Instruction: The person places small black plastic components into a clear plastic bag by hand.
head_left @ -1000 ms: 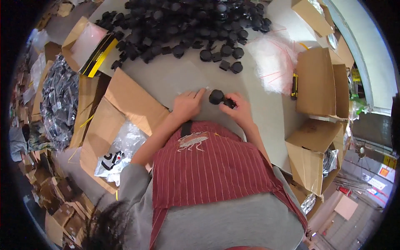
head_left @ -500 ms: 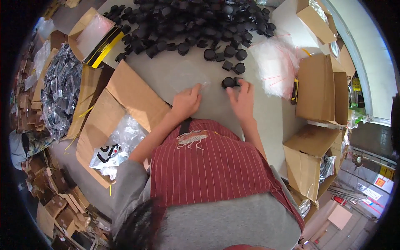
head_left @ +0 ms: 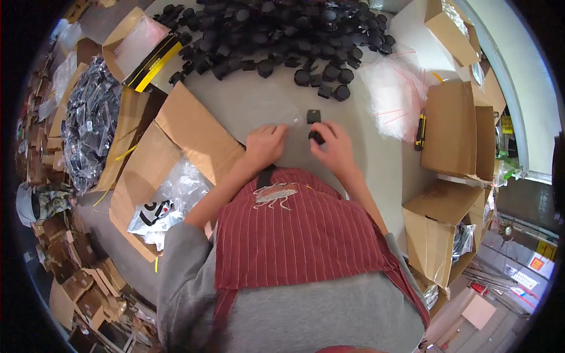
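My left hand (head_left: pixel 266 145) rests on the grey table (head_left: pixel 247 100), its fingers pinching the near edge of a flat clear plastic bag (head_left: pixel 275 115). Close beside it, my right hand (head_left: pixel 338 148) grips a small black part (head_left: pixel 316 137) at its fingertips. A second small black part (head_left: pixel 313 116) lies loose on the table just beyond that hand. Further back, a big pile of black round caps (head_left: pixel 276 29) covers the far side of the table.
An open cardboard box (head_left: pixel 176 147) with bagged items stands at my left, and more cardboard boxes (head_left: pixel 453 126) at my right. Clear bags with red strips (head_left: pixel 391 94) and a yellow-black utility knife (head_left: pixel 419 132) lie on the right. Black packets (head_left: pixel 88 117) fill the far left.
My right hand reached toward the pile, then drew back toward me. One black part now lies loose on the table beyond it. My left hand stayed on the clear bag.
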`<state>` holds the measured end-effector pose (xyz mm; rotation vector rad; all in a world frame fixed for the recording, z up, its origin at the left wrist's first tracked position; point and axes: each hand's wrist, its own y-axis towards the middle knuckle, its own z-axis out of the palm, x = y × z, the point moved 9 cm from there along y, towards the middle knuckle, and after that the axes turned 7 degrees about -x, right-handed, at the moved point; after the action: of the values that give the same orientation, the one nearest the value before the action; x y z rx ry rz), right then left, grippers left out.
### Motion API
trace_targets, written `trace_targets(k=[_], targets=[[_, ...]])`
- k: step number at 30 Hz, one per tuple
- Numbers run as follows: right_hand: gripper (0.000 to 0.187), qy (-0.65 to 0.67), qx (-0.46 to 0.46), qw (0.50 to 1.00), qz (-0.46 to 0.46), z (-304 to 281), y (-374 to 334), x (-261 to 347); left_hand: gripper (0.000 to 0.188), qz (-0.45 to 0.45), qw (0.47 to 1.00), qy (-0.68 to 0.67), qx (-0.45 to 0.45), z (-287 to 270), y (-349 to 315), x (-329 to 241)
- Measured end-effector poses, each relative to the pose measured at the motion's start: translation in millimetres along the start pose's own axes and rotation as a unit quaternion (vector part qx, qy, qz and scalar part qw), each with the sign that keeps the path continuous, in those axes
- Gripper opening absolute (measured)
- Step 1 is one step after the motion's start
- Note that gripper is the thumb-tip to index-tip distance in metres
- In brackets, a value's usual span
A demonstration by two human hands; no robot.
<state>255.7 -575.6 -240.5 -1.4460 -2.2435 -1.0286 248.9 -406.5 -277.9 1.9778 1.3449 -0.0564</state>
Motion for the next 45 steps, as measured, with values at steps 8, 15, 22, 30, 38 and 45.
trace_targets(k=[8, 15, 22, 30, 38, 45], targets=[[0.035, -0.024, 0.097, 0.986, -0.134, 13.8, -12.0, 34.8, 0.019, -0.068, 0.996, -0.044, 0.029, 0.2, 13.1, -2.1], [0.037, -0.068, 0.175, 0.959, -0.211, 28.4, -9.6, 41.8, 0.023, -0.018, 0.998, -0.062, -0.005, -6.8, 16.8, -11.3], [0.051, 0.094, 0.107, 0.988, 0.062, 42.3, -5.5, -8.0, 0.037, -0.001, 0.998, -0.065, 0.000, -8.6, 11.5, -18.4], [0.052, 0.212, 0.181, 0.956, 0.097, 56.8, -0.6, -15.3, 0.044, -0.043, 0.993, -0.110, 0.009, -10.7, 8.9, -2.6], [0.035, 0.096, 0.173, 0.980, 0.039, 69.7, 26.4, 3.4, 0.041, -0.075, 0.995, -0.061, -0.001, -30.9, 14.5, 9.8], [0.031, 0.014, 0.059, 0.996, -0.071, 103.1, 19.5, 9.4, 0.045, 0.059, 0.997, 0.013, -0.039, -45.0, 20.2, -18.4]])
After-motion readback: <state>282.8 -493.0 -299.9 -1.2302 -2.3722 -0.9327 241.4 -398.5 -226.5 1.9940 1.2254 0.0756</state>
